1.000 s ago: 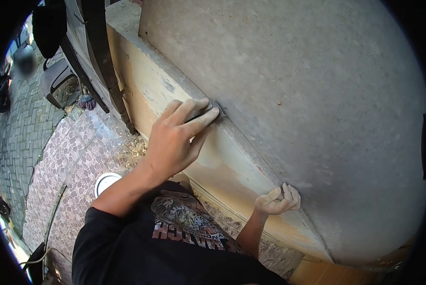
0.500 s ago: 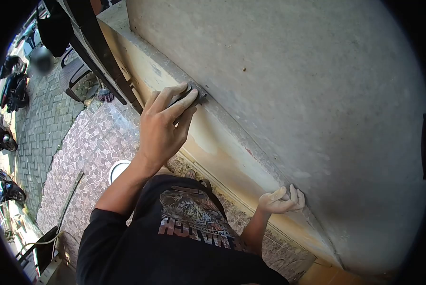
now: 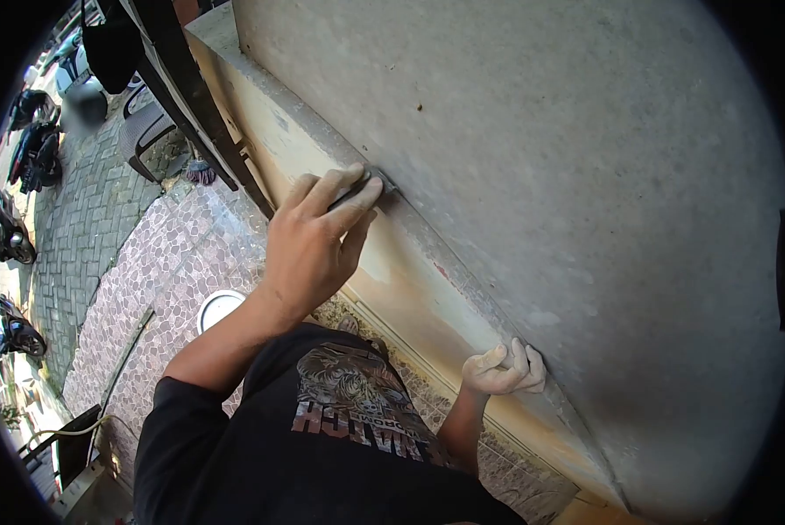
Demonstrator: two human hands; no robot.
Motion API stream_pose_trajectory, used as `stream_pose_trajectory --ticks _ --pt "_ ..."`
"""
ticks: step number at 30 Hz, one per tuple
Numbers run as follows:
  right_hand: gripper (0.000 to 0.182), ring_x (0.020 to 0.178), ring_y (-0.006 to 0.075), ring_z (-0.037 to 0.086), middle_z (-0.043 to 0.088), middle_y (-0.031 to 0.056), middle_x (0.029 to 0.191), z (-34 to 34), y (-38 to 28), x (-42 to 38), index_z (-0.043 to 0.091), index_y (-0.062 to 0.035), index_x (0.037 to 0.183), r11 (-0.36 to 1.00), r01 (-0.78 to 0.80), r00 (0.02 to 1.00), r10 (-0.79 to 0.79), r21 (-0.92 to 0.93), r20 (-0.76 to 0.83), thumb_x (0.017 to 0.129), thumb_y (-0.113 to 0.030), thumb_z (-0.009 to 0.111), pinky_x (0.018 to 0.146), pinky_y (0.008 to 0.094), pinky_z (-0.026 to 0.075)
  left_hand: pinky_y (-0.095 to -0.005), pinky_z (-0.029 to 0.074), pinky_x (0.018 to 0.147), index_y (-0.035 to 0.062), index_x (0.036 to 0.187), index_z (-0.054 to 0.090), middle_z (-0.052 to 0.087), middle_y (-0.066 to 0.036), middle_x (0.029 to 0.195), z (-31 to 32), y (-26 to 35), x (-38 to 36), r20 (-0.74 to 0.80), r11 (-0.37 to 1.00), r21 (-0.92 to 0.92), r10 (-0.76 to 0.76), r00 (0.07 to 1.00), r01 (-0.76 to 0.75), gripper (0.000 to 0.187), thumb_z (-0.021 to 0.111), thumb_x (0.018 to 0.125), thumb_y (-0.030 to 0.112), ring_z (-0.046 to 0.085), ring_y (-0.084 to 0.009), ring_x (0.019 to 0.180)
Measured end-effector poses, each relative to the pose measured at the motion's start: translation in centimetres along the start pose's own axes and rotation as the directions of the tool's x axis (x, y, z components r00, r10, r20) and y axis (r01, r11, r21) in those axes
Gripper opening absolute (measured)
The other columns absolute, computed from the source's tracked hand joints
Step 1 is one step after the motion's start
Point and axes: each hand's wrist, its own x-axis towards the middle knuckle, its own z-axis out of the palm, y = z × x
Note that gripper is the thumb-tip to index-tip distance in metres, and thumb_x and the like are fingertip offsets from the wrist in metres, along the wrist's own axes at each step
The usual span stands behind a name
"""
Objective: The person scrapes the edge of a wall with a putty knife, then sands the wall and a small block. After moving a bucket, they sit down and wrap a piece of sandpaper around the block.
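Along rough grey ledge (image 3: 455, 269): left fingers (image 3: 357, 206) pinch dark flat block (image 3: 350, 193); right fingers (image 3: 535, 372) half-curled, hold unclear.

Motorcycles (image 3: 38, 159) by grey paving (image 3: 82, 206) – plus a chair (image 3: 141, 129)

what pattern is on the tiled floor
The tiled floor has irregular pinkish-brown stone shapes with pale outlines, best seen in the head view.

The head view looks steeply down, close.
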Motion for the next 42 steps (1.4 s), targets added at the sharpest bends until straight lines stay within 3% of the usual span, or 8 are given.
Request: stream_pose_trajectory --ticks 6,10,16,20,28,32,38,42 --pt "0.034 0.103 0.0308 0.058 0.064 0.0076 0.106 0.5 -0.1 0.0 0.071 -0.0099 0.104 0.998 0.014 1.0 -0.015 -0.055 -0.022 0.112 -0.041 0.06 0.098 0.0507 0.04 -0.0403 0.06 0.093 0.0093 0.125 0.083 0.075 -0.01 0.132 -0.7 2.7 -0.7 0.255 0.959 -0.279 0.019 0.967 0.055 0.037 0.086 0.088 0.01 0.07 -0.0288 0.105" --pt "0.036 0.103 0.0311 0.058 0.064 0.0085 0.106 0.7 -0.1 0.1 0.07 -0.0083 0.107 0.999 0.023 0.997 -0.026 -0.038 -0.074 0.112 -0.043 0.059 0.097 0.0495 0.04 -0.0409 0.059 0.094 0.0093 0.125 0.083 0.076 -0.012 0.128 -0.3 -1.7 1.0 -0.048 0.995 -0.014 -0.102 0.994 0.102 0.035 0.083 0.09 0.007 0.071 -0.0304 0.108" --pt "0.037 0.102 0.0313 0.058 0.064 0.0088 0.106 0.7 -0.3 0.2 0.069 -0.0078 0.108 1.0 0.01 0.998 -0.012 -0.03 -0.056 0.112 -0.043 0.059 0.095 0.0493 0.041 -0.0385 0.06 0.091 0.0115 0.131 0.08 0.074 -0.01 0.133 1.1 4.5 -2.9 0.22 0.961 -0.246 0.184 0.958 -0.128 0.043 0.085 0.088 0.01 0.068 -0.0289 0.105" --pt "0.036 0.102 0.0317 0.059 0.064 0.0084 0.106 0.3 0.0 -0.1 0.069 -0.0086 0.108 0.999 0.015 0.999 -0.016 -0.03 -0.033 0.112 -0.043 0.06 0.096 0.0493 0.041 -0.04 0.06 0.091 0.0096 0.126 0.082 0.075 -0.012 0.131 0.5 1.6 -0.4 0.105 0.984 -0.177 0.002 0.994 0.016 0.038 0.085 0.088 0.008 0.07 -0.0314 0.105" --pt "0.033 0.106 0.0316 0.058 0.065 0.0083 0.108 0.4 -0.3 0.4 0.071 -0.0105 0.105 0.999 0.003 1.0 -0.004 -0.032 -0.029 0.111 -0.041 0.061 0.097 0.0494 0.041 -0.0373 0.06 0.088 0.0116 0.127 0.081 0.074 -0.009 0.133 0.8 3.9 -3.1 0.204 0.951 -0.274 0.202 0.958 -0.142 0.041 0.087 0.086 0.01 0.068 -0.0281 0.102" --pt "0.032 0.106 0.0312 0.058 0.066 0.0078 0.108 0.0 -0.2 0.2 0.071 -0.0113 0.105 1.0 -0.002 1.0 0.002 -0.016 0.004 0.111 -0.041 0.06 0.097 0.0499 0.04 -0.039 0.059 0.088 0.008 0.123 0.081 0.075 -0.012 0.128 0.6 0.4 -0.3 0.008 0.998 -0.061 0.034 0.999 -0.033 0.035 0.084 0.088 0.008 0.07 -0.0297 0.104" --pt "0.032 0.105 0.0309 0.058 0.066 0.0075 0.109 0.1 -0.3 0.5 0.071 -0.0108 0.106 0.999 0.009 1.0 -0.009 -0.039 0.01 0.111 -0.04 0.06 0.097 0.049 0.039 -0.036 0.059 0.079 0.0113 0.13 0.08 0.074 -0.01 0.135 2.3 4.5 -4.4 0.155 0.915 -0.318 0.308 0.939 -0.248 0.048 0.087 0.083 0.009 0.067 -0.0258 0.096" --pt "0.031 0.105 0.0309 0.059 0.067 0.0078 0.108 -0.3 -0.3 0.6 0.072 -0.0109 0.106 1.0 0.014 0.999 -0.014 -0.011 0.042 0.111 -0.039 0.059 0.097 0.0487 0.039 -0.0415 0.059 0.086 0.0105 0.127 0.08 0.074 -0.012 0.13 1.7 1.6 -1.9 0.019 0.982 -0.173 0.085 0.996 -0.081 0.042 0.085 0.085 0.006 0.068 -0.0312 0.099"
